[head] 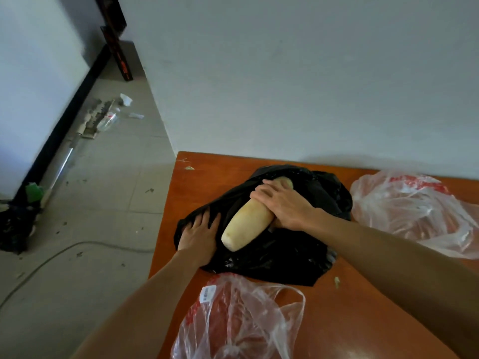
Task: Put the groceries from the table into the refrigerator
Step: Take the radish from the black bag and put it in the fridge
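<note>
A long pale white radish [246, 224] lies on a crumpled black plastic bag [272, 257] on the orange-brown table [363, 320]. My right hand [282, 203] grips the radish around its far half, fingers curled over it. My left hand [199, 231] presses flat on the left edge of the black bag, fingers spread. A clear plastic bag with red print [238, 322] lies at the table's near edge. Another such bag [414, 211] lies at the right. The refrigerator is not in view.
The table stands against a white wall [285, 86]. To its left is tiled floor with a cable [64, 255], a metal pole [64, 159], a plastic bottle [108, 120], scattered litter and a black bag [13, 226] by the left wall.
</note>
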The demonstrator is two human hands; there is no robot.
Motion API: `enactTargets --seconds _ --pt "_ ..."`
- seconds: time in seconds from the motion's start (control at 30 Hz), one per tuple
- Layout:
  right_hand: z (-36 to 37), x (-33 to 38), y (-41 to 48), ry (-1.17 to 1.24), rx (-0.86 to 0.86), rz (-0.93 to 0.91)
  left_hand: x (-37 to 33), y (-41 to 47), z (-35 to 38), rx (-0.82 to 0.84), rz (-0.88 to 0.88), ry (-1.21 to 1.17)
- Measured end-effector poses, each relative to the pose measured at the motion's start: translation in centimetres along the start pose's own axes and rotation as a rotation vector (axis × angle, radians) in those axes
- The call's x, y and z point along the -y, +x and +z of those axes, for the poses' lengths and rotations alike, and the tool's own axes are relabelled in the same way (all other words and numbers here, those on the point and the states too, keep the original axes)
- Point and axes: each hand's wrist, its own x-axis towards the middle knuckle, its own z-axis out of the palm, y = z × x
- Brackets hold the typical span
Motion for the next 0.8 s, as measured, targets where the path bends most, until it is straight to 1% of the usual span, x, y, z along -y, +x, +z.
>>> enactTargets --seconds 0.1,0.17,0.3,0.47,0.6,0.7,0.8 --pt "-3.0 0.7 -2.7 0.232 -0.162 0.091 -0.2 0.0 -2.2 0.076 0.055 0.083" --pt "-5.6 1.6 -4.5 0.376 -0.286 0.197 -0.5 -0.4 -3.9 0.058 0.110 0.107" --pt "-10.1 3.3 -8.2 0.594 -0.562 0.354 -1.9 -1.8 -7.9 -0.108 0.225 0.093" --pt "-14.2 4.0 -14.1 0.693 -0.815 0.524 -5.4 -3.7 -13.8 -0.304 0.353 0.139" --pt "-14.9 3.5 -20.3 0.699 -0.920 0.661 -10.1 -5.4 -17.5 -0.420 0.447 0.171" --pt "-14.0 3.3 -26.2 0.640 -0.917 0.776 -14.6 -7.3 -19.0 -0.475 0.535 0.226" --pt "-11.9 4.0 -33.5 0.532 -0.887 0.920 -20.1 -9.5 -19.0 -0.514 0.627 0.302"
